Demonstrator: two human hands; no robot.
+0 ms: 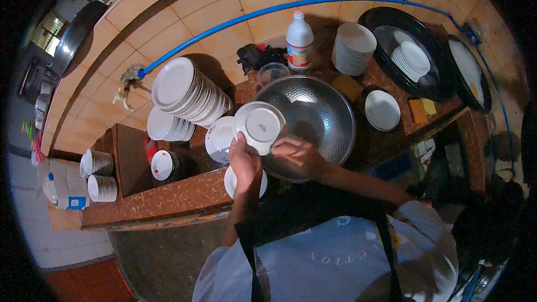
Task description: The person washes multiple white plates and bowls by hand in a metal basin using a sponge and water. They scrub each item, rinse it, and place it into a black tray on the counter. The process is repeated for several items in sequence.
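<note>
My left hand (243, 162) grips a white ceramic dish (262, 122) by its near edge, its underside and foot ring turned up towards me. My right hand (300, 157) is at the dish's lower right rim, fingers curled round a thin orange-tan item (293, 160) that looks like a sponge, mostly hidden. Beneath both hands and to the right sits a large hammered metal basin (331, 113). Partly behind the dish is a white plate with a printed pattern (219, 138). Under my left wrist another white plate (230, 182) lies at the counter's edge.
Tall leaning plate stacks (174, 84) stand left, near small saucers (162, 165). Behind the basin are a white bottle (299, 42), a clear plastic bowl (272, 73) and stacked bowls (354, 50). Right are a black tub (377, 21) holding dishes, a white dish (382, 110) and sponges (418, 111).
</note>
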